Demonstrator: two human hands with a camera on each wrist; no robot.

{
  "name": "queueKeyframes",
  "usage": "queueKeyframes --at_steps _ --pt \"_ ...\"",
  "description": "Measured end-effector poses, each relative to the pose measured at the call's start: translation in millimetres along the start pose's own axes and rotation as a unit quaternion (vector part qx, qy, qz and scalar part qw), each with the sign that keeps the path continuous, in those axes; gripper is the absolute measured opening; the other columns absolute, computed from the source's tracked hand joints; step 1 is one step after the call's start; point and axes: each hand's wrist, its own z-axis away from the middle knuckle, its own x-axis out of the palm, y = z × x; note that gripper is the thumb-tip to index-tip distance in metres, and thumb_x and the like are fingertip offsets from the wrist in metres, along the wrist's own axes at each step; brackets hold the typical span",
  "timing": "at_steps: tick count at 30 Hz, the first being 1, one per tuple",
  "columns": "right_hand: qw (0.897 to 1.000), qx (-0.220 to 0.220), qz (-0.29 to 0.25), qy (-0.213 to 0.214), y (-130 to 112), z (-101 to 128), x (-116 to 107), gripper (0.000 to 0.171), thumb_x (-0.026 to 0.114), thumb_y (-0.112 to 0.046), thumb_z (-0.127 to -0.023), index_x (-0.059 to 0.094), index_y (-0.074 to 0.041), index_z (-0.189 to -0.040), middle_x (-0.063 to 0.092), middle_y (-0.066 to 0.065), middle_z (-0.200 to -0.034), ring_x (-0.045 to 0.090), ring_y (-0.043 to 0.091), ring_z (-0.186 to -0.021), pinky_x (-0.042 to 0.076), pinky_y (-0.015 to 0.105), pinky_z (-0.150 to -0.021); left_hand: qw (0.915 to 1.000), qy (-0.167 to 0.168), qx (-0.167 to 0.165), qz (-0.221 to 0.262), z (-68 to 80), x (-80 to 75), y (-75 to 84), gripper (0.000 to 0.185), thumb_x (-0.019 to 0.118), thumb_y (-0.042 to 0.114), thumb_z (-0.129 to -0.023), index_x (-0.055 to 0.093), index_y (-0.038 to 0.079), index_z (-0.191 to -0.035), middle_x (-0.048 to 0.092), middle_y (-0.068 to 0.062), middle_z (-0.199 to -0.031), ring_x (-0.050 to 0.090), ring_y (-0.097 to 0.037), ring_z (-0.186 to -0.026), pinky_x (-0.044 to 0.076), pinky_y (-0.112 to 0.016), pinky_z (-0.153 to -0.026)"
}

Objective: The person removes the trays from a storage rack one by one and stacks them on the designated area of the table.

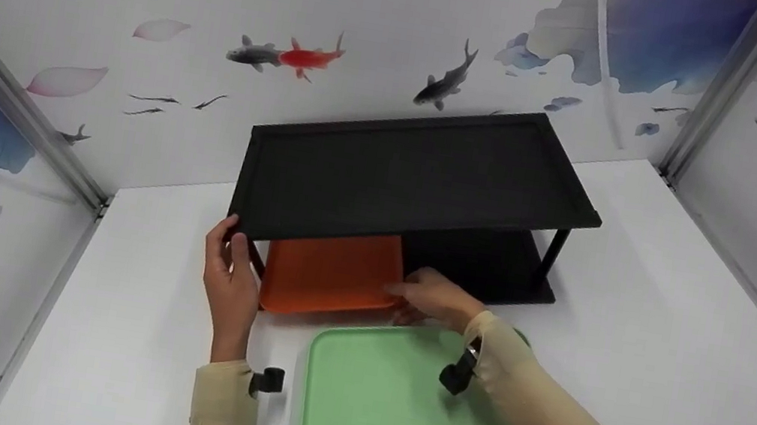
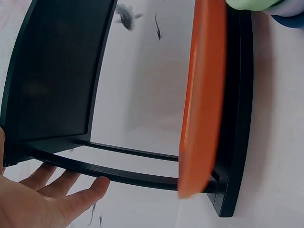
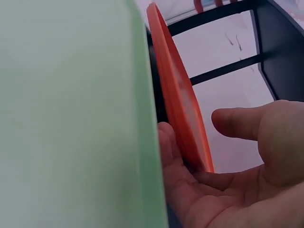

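A black two-tier shelf (image 1: pixel 399 178) stands on the white table. My left hand (image 1: pixel 230 288) holds its front left corner; in the left wrist view, the fingers lie by the black post (image 2: pixel 137 178). An orange tray (image 1: pixel 331 273) rests on the lower tier, at its left side, under the top board. At the tray's right front corner is my right hand (image 1: pixel 437 298), thumb over the rim and fingers beneath it. In the right wrist view the thumb shows beside the orange tray (image 3: pixel 183 104). A light green tray (image 1: pixel 393 405) lies in front, below my right forearm.
Lavender and blue rims (image 2: pixel 289 19) show under the green one in the left wrist view, like a stack. The black lower tier (image 1: pixel 477 262) extends right of the orange tray. A wall (image 1: pixel 380 7) with painted fish rises behind the shelf; side panels flank the table.
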Motion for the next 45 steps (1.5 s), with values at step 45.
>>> queueKeyframes --at_steps 45 --pt "0.938 -0.205 -0.278 0.032 38.9 98.3 -42.0 0.063 0.043 -0.011 -0.111 0.010 -0.008 -0.164 0.033 0.025 -0.157 0.061 0.019 -0.125 0.051 0.038 -0.107 0.9999 -0.001 0.011 -0.011 -5.4 -3.3 -25.4 0.039 0.046 0.025 -0.111 0.048 0.008 -0.147 0.047 -0.007 -0.154 0.044 -0.022 -0.144 0.037 -0.043 -0.119"
